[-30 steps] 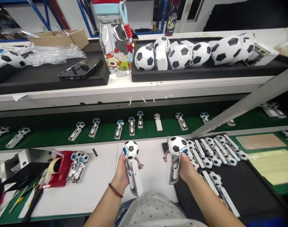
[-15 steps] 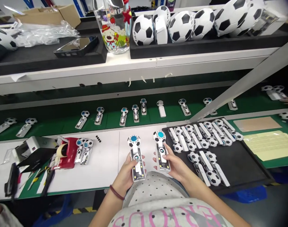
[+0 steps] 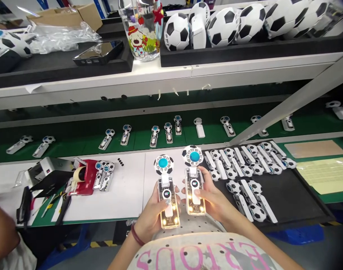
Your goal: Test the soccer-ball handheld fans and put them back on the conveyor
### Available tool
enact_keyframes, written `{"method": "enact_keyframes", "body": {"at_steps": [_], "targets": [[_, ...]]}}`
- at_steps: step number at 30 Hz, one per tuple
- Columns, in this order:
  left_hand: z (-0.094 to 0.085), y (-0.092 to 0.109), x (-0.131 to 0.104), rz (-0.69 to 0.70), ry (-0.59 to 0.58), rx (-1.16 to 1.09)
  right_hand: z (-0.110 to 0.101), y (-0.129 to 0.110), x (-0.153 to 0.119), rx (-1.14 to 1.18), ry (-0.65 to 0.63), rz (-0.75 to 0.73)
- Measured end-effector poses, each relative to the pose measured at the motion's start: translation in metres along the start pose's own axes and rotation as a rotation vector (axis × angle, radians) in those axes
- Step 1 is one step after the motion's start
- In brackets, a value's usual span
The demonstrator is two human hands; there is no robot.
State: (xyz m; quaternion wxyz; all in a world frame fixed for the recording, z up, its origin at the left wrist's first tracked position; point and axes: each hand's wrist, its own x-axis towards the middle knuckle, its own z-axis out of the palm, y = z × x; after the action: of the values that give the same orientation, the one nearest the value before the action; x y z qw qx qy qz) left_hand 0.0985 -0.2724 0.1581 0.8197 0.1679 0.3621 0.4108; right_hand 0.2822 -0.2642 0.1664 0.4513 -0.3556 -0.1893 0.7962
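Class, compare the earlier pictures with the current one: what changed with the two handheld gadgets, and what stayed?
The left hand and right hand moved closer together, turning the left gadget and right gadget so their blue centres face the camera. Yellow lights on both now glow. Neither gadget was let go. The red tape dispenser and black tray stayed put.

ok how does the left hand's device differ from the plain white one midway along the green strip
The left-hand device glows and shows a lit display; the white device shows neither. The left-hand device has a blue disc; the white device shows none. Both have round heads on rectangular handles.
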Motion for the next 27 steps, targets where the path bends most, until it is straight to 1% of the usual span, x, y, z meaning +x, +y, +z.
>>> {"method": "enact_keyframes", "body": {"at_steps": [6, 12, 19, 24, 27], "targets": [[0.000, 0.004, -0.002, 0.019, -0.077, 0.004, 0.009, -0.005, -0.003, -0.026, -0.020, 0.015], [0.002, 0.007, -0.004, 0.061, -0.077, 0.037, 0.011, -0.007, -0.005, -0.010, -0.056, 0.018], [0.003, 0.008, -0.003, 0.059, -0.059, 0.061, 0.011, -0.004, -0.004, -0.024, -0.038, 0.018], [0.008, 0.010, -0.004, 0.045, 0.008, 0.095, 0.009, -0.001, -0.004, -0.076, -0.018, 0.007], [0.010, 0.012, -0.005, 0.043, 0.031, 0.071, 0.009, -0.002, -0.004, -0.098, -0.029, -0.002]]}}
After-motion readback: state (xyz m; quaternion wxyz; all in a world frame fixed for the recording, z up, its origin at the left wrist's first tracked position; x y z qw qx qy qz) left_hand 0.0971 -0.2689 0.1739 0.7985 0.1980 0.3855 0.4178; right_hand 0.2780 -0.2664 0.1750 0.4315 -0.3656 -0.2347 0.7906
